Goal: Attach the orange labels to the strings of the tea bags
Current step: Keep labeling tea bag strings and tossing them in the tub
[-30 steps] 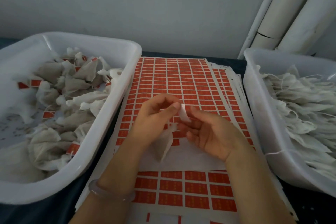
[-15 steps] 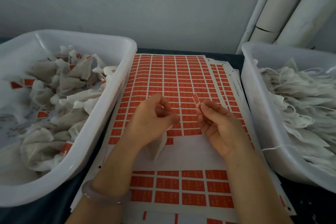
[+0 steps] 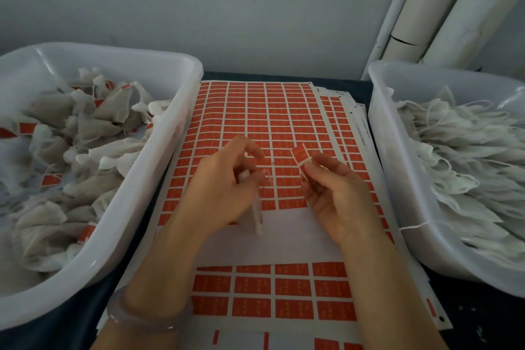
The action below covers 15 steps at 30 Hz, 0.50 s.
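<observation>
Tagged tea bags (image 3: 85, 128) heap at nine o'clock, untagged bags (image 3: 468, 156) at three; right hand's (image 3: 335, 196) fingers (image 3: 316, 162) pinch a label (image 3: 301, 159), left hand (image 3: 224, 187) grips a bag (image 3: 257, 214).

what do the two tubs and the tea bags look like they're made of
Left tub and right tub: probably plastic, white, slightly translucent, smooth, with a soft sheen on rounded rims. Tea bags: seemingly thin filter paper or mesh, matte and crumpled; darker contents show through in the left tub.
</observation>
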### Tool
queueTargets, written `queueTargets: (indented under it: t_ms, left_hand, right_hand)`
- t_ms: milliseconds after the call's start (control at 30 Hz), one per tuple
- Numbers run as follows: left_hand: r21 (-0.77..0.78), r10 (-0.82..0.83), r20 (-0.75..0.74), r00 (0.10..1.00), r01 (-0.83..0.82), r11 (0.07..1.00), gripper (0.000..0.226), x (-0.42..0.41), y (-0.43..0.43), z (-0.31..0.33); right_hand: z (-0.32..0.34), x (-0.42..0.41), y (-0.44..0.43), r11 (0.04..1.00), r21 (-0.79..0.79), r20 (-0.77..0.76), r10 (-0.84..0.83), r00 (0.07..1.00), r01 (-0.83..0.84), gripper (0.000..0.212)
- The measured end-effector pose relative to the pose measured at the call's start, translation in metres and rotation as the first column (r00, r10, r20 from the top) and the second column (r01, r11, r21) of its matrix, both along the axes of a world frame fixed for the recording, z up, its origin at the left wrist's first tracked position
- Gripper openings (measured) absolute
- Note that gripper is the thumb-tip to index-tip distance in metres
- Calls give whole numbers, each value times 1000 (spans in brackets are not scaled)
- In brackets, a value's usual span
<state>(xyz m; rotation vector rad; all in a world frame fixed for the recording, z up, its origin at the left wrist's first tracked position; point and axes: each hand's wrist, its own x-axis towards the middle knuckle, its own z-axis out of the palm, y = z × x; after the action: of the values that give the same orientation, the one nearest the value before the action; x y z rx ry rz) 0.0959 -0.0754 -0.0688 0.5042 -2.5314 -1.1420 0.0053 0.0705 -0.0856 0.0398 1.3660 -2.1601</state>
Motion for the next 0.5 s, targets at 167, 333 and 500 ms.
queueTargets:
  t_ms: [167, 333, 500]
  left_hand:
    - [168, 15, -156, 988, 12, 986, 25, 0, 1, 2]
    - [280, -57, -258, 965, 131, 951, 36, 4, 2, 5]
    - [409, -58, -245, 968, 158, 899, 51, 3, 4, 5]
  right_hand:
    - [1, 1, 0, 998, -54, -37, 21, 999, -23, 21]
    - [2, 3, 0, 996, -63, -125, 56, 991, -64, 28]
    - [5, 4, 3, 992, -110, -186, 42, 982, -64, 34]
